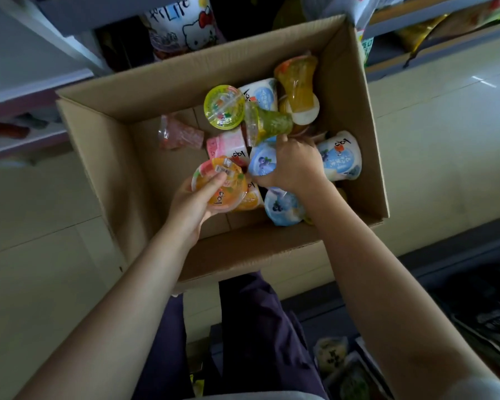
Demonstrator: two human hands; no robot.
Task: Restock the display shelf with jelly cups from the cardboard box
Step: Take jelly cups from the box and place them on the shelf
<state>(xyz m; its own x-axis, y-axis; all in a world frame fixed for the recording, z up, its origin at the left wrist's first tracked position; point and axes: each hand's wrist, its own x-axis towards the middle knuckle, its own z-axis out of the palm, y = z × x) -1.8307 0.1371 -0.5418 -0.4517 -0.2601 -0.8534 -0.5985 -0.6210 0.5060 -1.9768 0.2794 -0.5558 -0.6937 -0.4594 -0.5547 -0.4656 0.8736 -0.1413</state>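
Cardboard box left half bare; L grip grasping orange cup, R grip grasping blue cup.

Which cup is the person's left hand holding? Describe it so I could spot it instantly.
Look in the open cardboard box, near its front-left corner. The left hand grips an orange-lidded cup, thumb across its lid. Unlike its neighbours, the lid carries a white barcode sticker.

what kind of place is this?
Probably a small shop aisle: an open cardboard box of assorted jelly cups on a tiled floor, and shelves holding packaged snacks.
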